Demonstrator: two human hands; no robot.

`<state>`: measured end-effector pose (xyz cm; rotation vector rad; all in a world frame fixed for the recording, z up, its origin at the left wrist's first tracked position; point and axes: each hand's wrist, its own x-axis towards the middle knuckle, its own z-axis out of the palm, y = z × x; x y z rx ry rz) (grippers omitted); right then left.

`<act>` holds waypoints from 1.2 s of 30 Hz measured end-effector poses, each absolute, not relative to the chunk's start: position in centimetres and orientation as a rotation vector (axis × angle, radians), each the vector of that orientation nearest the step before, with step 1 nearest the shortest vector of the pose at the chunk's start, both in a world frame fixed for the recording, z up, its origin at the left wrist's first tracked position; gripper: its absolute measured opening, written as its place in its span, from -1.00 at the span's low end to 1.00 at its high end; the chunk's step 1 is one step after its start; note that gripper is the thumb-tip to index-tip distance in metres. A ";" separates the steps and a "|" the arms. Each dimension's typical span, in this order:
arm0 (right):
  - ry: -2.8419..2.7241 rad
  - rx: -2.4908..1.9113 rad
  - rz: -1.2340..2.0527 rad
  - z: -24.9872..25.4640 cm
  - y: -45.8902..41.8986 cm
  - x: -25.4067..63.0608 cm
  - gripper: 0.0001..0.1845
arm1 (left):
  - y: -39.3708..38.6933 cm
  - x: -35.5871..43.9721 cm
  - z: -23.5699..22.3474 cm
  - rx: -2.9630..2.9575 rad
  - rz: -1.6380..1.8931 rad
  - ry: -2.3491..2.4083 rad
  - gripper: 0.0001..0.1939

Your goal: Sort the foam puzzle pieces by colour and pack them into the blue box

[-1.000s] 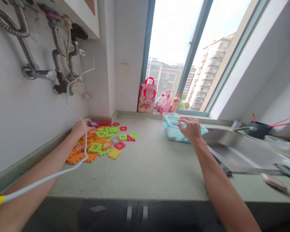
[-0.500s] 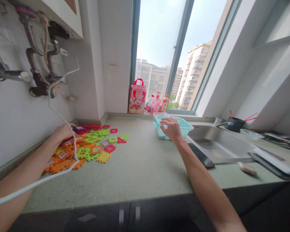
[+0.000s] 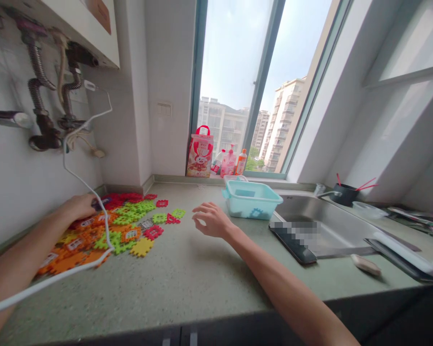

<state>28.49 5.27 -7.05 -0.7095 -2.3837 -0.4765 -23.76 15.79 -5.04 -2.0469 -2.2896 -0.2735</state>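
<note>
Flat interlocking plastic blocks lie in a colourful heap at the left of the counter: red, lime green, orange and yellow. My left hand is at the back left of this heap, its fingers closed round a dark purple block, partly hidden by the fingers and the cable. My right hand hovers over the counter between the heap and a light blue plastic basket, fingers curved and apart, holding nothing. Through the basket's wall a blue gear-shaped block and a darker shape show.
A white cable hangs from the wall across the heap and my left forearm. Right of the basket are a black slab, the steel sink and a soap-like bar. Bottles and a red-handled bag stand by the window.
My right hand has moved left and down from over the light blue basket to the counter beside it. My left hand has shifted slightly left with the purple block. The view has tilted.
</note>
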 end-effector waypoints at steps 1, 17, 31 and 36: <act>-2.382 -0.705 -0.469 -7.2 5.3 28.6 -0.89 | 15.8 -23.7 -5.0 -2.050 -0.212 -2.281 -0.44; -2.415 -0.715 -0.271 -7.4 4.2 30.3 -0.79 | 12.3 -22.3 -4.7 -1.976 -0.267 -2.171 -0.66; -2.397 -0.719 -0.195 -6.8 3.6 30.2 -0.78 | 11.7 -20.9 -5.0 -1.938 -0.290 -2.220 -0.44; -2.430 -0.737 -0.174 -6.8 3.5 30.1 -0.78 | 12.0 -20.8 -5.3 -1.924 -0.210 -2.310 -0.32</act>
